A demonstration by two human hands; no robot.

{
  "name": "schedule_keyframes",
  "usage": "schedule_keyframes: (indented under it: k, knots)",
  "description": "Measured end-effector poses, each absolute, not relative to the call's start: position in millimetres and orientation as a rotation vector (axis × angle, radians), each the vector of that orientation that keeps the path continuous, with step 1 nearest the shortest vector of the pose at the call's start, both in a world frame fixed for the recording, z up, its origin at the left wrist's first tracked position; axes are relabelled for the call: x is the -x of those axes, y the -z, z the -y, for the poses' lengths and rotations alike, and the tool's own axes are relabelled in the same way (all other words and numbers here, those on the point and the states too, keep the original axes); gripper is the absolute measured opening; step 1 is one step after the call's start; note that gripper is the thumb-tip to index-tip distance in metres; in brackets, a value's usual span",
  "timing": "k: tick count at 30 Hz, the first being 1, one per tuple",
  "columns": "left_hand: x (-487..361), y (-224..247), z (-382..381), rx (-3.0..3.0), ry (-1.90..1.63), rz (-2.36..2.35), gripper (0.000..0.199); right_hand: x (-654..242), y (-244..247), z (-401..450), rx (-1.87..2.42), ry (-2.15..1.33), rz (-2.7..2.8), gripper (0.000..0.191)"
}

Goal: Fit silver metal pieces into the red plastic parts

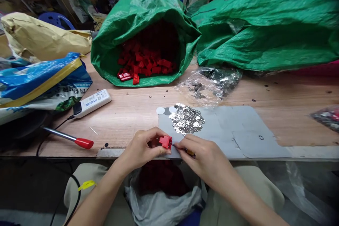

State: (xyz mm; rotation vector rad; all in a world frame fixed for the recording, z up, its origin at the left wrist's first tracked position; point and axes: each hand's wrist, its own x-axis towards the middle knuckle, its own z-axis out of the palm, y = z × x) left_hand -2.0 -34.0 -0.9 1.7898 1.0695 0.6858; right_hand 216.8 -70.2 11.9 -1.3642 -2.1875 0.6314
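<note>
The left hand [145, 144] pinches the red part [165, 142], presumably steadying it against the thin tool [190, 152] the right hand [205, 153] grips.

Passage lies rightward over the gray mat [247, 127]; ahead, metal pieces [186, 118] and seemingly a plastic bag [212, 84] obstruct.

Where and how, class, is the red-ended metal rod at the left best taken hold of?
Probably by its red grip, coming from the right: that thicker end points rightward, toward the left hand, while the slim metal rod slants back to the left.
</note>
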Motion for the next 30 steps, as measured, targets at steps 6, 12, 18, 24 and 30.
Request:
schedule_keyframes:
  k: [6, 12, 18, 24, 30]
  knots:
    - [2.9, 1.8, 34.3, -1.770, -0.680, -1.086, 0.028, -220.3, -12.6, 64.5, 1.300, -0.785, 2.084, 0.015]
    - [3.2, 0.2, 35.6, -1.768, -0.680, -1.087, 0.027, -221.6, -13.9, 64.7, 1.299, -0.812, 2.079, 0.016]
    - [1.2, 0.8, 34.4, -1.769, -0.666, -1.101, 0.027, -215.5, -13.1, 67.0, 1.329, -0.726, 2.101, 0.019]
    - [2.6, 2.9, 35.8, -1.702, -0.663, -1.100, 0.029, -219.1, -12.1, 62.6, 1.355, -0.900, 1.971, 0.013]
    - [2.8, 2.2, 35.7, -1.715, -0.666, -1.102, 0.027, -217.4, -9.5, 63.8, 1.361, -0.796, 2.036, 0.015]
